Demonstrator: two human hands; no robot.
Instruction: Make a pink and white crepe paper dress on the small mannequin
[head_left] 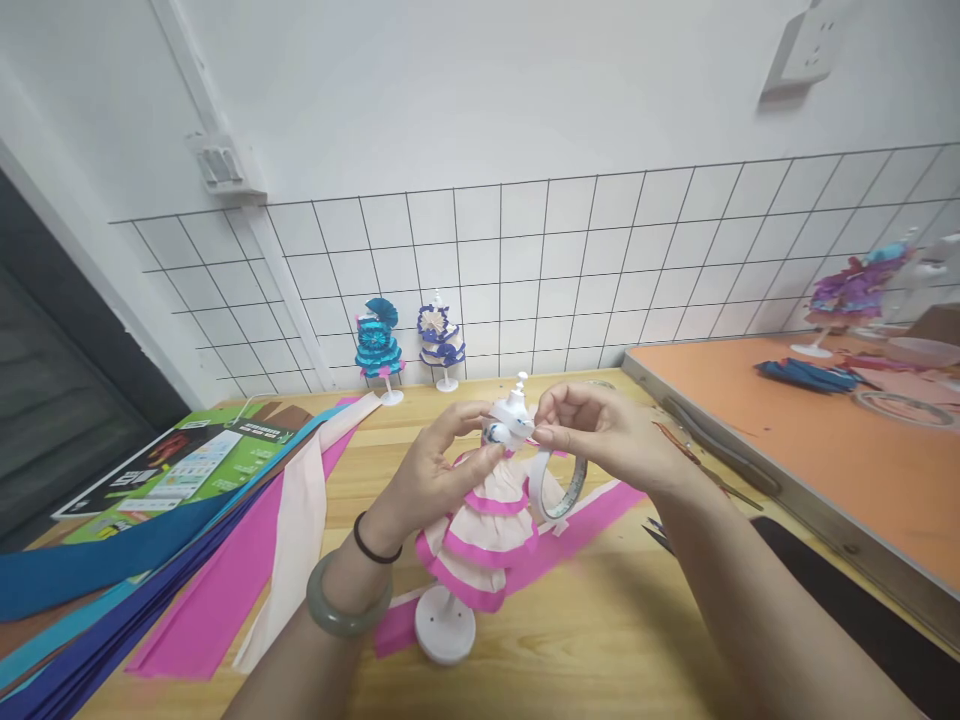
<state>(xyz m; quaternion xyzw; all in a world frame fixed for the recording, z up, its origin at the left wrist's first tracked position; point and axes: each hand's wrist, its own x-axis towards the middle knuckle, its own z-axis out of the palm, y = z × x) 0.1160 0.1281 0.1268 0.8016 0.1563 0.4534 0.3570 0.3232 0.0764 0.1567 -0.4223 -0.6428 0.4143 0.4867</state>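
Note:
A small white dress form [513, 420] wears a tiered skirt [487, 545] of cream crepe paper edged in pink. It leans, with its round base [445, 625] tipped toward me. My left hand [442, 470] grips the form at the bust, thumb in front and fingers behind. At the other side of the bust, my right hand [592, 430] pinches a bit of tape between thumb and fingertips. Below those fingertips hangs the roll of white tape [559, 490], beside the skirt. The exact spot where the tape meets the form is partly hidden by my fingers.
Crepe paper strips [225, 560] in several colours lie at left over a green printed sheet [187, 470]. Two dressed forms, one teal [379, 345] and one purple [441, 335], stand by the wall. Scissors [658, 535] lie at right, near an orange-topped table [720, 400].

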